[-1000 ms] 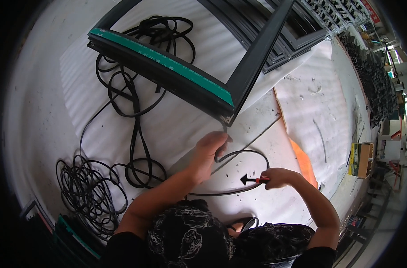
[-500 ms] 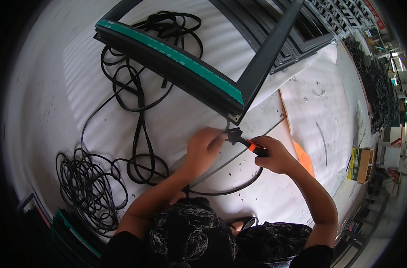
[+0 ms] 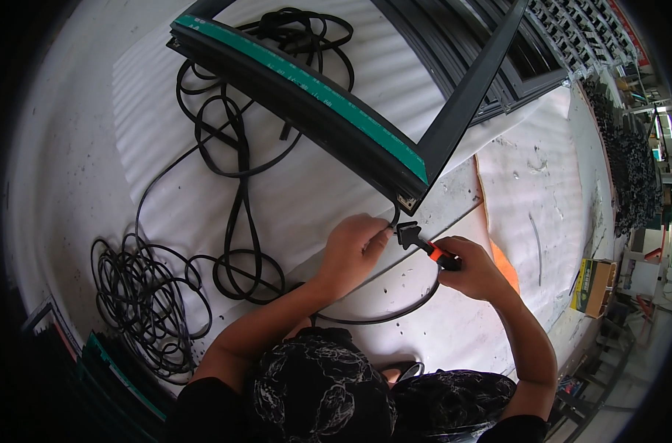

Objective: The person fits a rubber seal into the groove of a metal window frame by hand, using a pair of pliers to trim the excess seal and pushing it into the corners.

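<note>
My left hand [image 3: 353, 249] is closed, thumb against fingers, on a thin black rubber strip [image 3: 396, 213] just below the near corner of a dark metal frame [image 3: 306, 122]. The strip rises from my fingertips toward that corner. Green film covers the frame's long near side. My right hand [image 3: 469, 269] grips the orange-and-black handle of a hand tool [image 3: 435, 252]. Its black, angular head points up and left, beside the strip and a little apart from my left fingertips. Its exact kind cannot be made out.
Long loops of black strip [image 3: 236, 140] lie on white foam sheeting at the left, with a tangled coil [image 3: 140, 303] nearer me. More dark frames [image 3: 491, 81] are stacked at the far right. A yellow-sided cardboard box [image 3: 594, 288] stands at the right.
The view has shifted, so the frame sits slightly right and lower. The tool's head now stands farther from my left fingertips, and more of the strip shows between them and the frame.
</note>
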Available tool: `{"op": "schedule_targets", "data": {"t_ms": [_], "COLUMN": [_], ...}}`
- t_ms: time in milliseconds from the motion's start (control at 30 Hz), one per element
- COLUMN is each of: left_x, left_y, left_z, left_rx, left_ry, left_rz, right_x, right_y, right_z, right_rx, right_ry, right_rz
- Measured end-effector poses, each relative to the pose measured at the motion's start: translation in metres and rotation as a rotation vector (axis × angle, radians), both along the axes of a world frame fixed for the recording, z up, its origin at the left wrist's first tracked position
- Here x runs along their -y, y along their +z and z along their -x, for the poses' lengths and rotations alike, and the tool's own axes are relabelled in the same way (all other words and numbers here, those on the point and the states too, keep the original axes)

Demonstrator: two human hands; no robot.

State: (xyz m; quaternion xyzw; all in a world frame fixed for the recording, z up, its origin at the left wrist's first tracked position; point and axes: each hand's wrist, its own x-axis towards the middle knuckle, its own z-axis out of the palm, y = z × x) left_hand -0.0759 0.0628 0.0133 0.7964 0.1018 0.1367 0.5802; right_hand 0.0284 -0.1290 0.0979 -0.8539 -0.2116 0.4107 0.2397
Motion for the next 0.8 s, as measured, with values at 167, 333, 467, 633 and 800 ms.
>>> {"op": "schedule_targets", "data": {"t_ms": [167, 333, 467, 633, 800], "left_x": [-0.001, -0.001, -0.002, 0.000, 0.001], "left_y": [0.001, -0.002, 0.000, 0.006, 0.008], "left_z": [0.000, 0.000, 0.002, 0.001, 0.001], "left_rx": [0.018, 0.071, 0.088, 0.119, 0.108], "left_ry": [0.005, -0.011, -0.021, -0.028, -0.019], "left_rz": [-0.043, -0.085, -0.160, -0.240, -0.257], "right_x": [-0.009, -0.009, -0.010, -0.007, -0.005], "right_y": [0.003, 0.002, 0.001, 0.001, -0.001], "right_z": [0.000, 0.003, 0.005, 0.003, 0.003], "right_rx": [0.068, 0.138, 0.175, 0.147, 0.132], "right_ry": [0.072, 0.076, 0.082, 0.073, 0.073], "right_rz": [0.007, 0.007, -0.006, -0.022, -0.051]}}
